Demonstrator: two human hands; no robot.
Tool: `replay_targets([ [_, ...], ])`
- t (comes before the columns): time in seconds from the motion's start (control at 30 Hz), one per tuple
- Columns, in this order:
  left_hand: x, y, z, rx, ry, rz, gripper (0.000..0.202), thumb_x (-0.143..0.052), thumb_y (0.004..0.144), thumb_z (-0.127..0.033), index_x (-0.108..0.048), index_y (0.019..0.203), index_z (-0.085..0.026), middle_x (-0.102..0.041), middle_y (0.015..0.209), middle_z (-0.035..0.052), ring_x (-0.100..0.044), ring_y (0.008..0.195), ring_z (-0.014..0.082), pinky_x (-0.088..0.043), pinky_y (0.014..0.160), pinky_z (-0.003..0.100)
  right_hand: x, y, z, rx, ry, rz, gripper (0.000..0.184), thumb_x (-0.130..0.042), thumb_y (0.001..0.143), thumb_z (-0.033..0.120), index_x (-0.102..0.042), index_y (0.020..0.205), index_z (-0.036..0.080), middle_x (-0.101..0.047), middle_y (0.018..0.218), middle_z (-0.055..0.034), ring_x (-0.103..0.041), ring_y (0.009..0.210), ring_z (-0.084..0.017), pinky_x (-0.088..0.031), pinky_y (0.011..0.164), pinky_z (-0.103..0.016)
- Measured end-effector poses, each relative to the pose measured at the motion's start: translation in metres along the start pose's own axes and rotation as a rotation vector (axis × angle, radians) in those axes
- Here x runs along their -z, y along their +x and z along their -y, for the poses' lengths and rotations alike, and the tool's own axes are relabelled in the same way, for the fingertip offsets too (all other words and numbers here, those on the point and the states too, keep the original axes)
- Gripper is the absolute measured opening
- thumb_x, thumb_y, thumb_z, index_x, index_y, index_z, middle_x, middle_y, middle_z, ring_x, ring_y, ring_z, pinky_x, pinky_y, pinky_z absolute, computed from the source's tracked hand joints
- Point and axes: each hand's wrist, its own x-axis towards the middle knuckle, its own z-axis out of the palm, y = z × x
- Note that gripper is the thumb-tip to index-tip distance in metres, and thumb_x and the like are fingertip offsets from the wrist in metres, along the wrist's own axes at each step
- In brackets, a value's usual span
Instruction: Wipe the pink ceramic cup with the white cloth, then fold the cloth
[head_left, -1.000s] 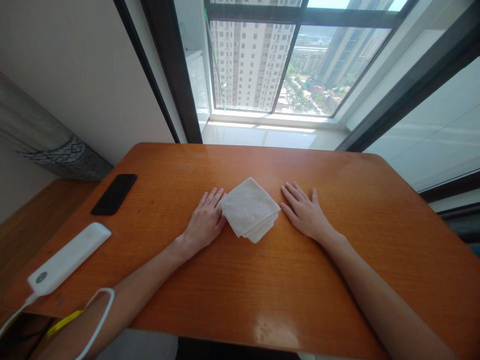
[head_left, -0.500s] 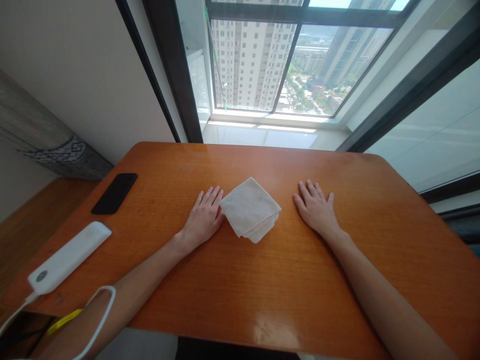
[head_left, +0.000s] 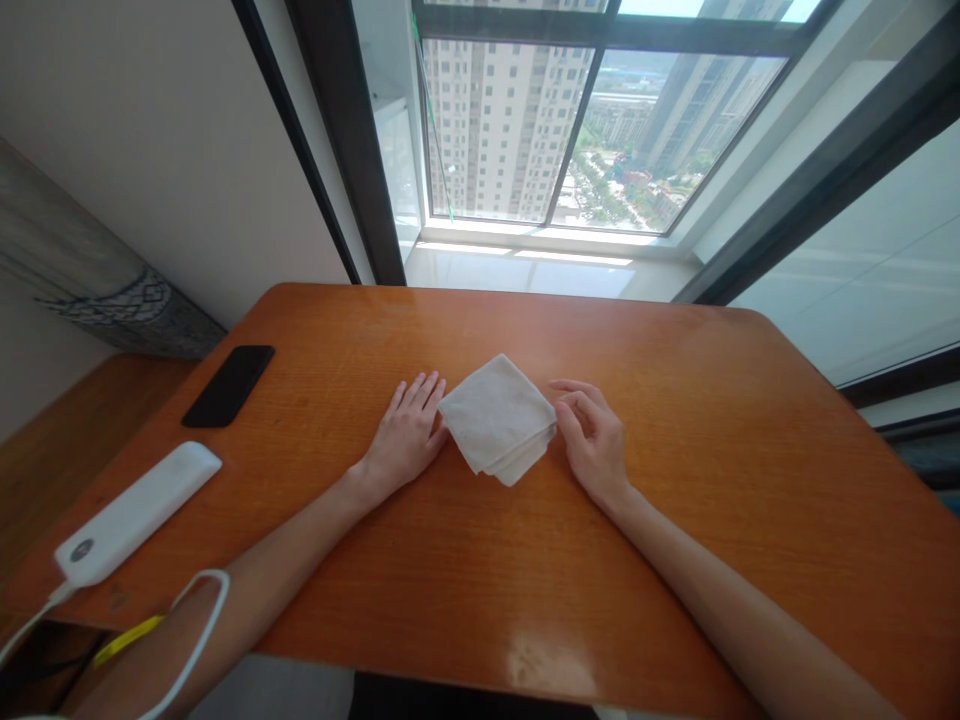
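Observation:
A folded white cloth [head_left: 499, 418] lies on the wooden table [head_left: 450, 590], one corner turned away from me and its layers showing along the near right edge. My left hand [head_left: 409, 428] rests flat with its fingers stretched out, its thumb and fingertips beside the cloth's left corner. At the opposite corner, my right hand [head_left: 596, 440] has its thumb and index finger bent together on the cloth's tip, which they partly hide. Its other fingers are loosely curved.
A black phone [head_left: 229, 386] lies at the table's left side, with a white power strip-like device [head_left: 142, 512] nearer to me. A white cable [head_left: 217, 610] loops over my left forearm, near a yellow strap [head_left: 127, 640]. Beyond the table's far edge is a window [head_left: 510, 130].
My right hand has moved left from the bare tabletop to the cloth's right corner, and its spread fingers have curled. The left hand and the cloth look still.

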Motion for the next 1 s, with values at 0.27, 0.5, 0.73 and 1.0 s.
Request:
replay_targets([
  [0.27,0.002,0.0,-0.002,0.02,0.003,0.026,0.066,-0.046,0.112,-0.036,-0.045,0.17,-0.006,-0.042,0.181,0.0208,-0.036,0.172,0.0382,-0.029,0.143,0.063,0.002,0.002,-0.005,0.024,-0.009,0.072,0.04,-0.059,0.108,0.052,-0.064,0.076,0.028,-0.077,0.132,-0.0122,-0.07,0.131,-0.034,-0.055,0.117,-0.056],
  [0.5,0.0,0.0,0.001,0.001,0.003,0.005,0.065,-0.043,0.114,-0.041,-0.044,0.171,-0.009,-0.043,0.181,0.0195,-0.038,0.171,0.0381,-0.031,0.142,0.064,0.004,0.002,-0.008,0.025,0.119,0.113,0.041,-0.052,0.111,0.058,-0.071,0.091,0.028,-0.072,0.142,-0.0127,-0.068,0.139,-0.033,-0.055,0.122,-0.054],
  [0.73,-0.001,0.0,0.0,0.014,0.012,0.006,0.064,-0.041,0.114,-0.041,-0.045,0.171,-0.01,-0.043,0.181,0.0184,-0.037,0.172,0.0372,-0.029,0.144,0.062,0.005,0.004,-0.011,-0.029,0.129,0.055,0.039,-0.053,0.11,0.051,-0.061,0.081,0.027,-0.073,0.142,-0.0119,-0.067,0.138,-0.033,-0.053,0.123,-0.054],
  [1.0,-0.002,0.0,0.0,0.005,0.011,-0.01,0.064,-0.04,0.115,-0.041,-0.045,0.17,-0.01,-0.043,0.181,0.0187,-0.038,0.171,0.0371,-0.031,0.143,0.063,0.006,0.009,-0.037,0.035,-0.557,0.182,0.052,-0.037,0.111,0.031,-0.061,0.155,0.023,-0.055,0.173,-0.0183,-0.044,0.165,-0.041,-0.031,0.135,-0.074],
])
